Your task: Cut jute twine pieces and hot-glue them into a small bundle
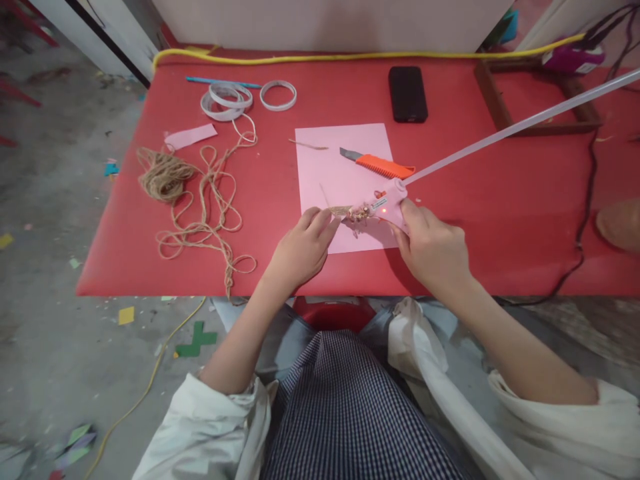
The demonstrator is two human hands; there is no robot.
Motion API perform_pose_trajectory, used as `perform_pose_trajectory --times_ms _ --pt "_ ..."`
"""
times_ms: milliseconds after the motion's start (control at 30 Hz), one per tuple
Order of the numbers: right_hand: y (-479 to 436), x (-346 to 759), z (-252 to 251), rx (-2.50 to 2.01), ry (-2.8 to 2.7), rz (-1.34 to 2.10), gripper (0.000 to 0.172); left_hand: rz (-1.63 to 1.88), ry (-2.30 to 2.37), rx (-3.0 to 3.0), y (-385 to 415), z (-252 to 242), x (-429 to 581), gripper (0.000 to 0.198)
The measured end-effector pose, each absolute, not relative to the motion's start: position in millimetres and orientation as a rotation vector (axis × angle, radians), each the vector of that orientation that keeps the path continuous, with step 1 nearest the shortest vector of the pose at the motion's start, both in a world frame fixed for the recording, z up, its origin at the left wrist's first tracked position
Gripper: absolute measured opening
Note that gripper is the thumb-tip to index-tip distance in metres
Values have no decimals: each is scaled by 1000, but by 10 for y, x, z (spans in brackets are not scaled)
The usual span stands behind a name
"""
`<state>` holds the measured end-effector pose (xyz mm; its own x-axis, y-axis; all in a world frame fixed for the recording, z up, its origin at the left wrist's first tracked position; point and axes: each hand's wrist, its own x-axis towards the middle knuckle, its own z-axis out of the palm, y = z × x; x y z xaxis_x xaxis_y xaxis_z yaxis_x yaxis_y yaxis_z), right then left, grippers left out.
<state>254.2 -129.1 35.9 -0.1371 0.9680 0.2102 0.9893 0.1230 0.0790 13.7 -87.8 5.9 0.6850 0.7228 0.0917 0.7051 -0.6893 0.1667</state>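
The right hand point(433, 252) is hiding the grip of the pink glue gun point(391, 205), and the picture's edge is cutting off the long glue stick point(525, 122).

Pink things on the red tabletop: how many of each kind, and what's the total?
Pink plastic hot glue gun: 1
Large flat pink paper sheet: 1
Narrow pink paper strip: 1
Total: 3
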Motion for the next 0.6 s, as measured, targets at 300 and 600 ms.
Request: perform_pose_trajectory --times_ms 300,600 --pt "-1336 2693 336 -1993 -2164 -227 48 58 1290 2821 -934 144 170 50" --pt "-1335 3387 274 -2022 -1405 331 46 275 1183 2708 -883 -27 3 56"
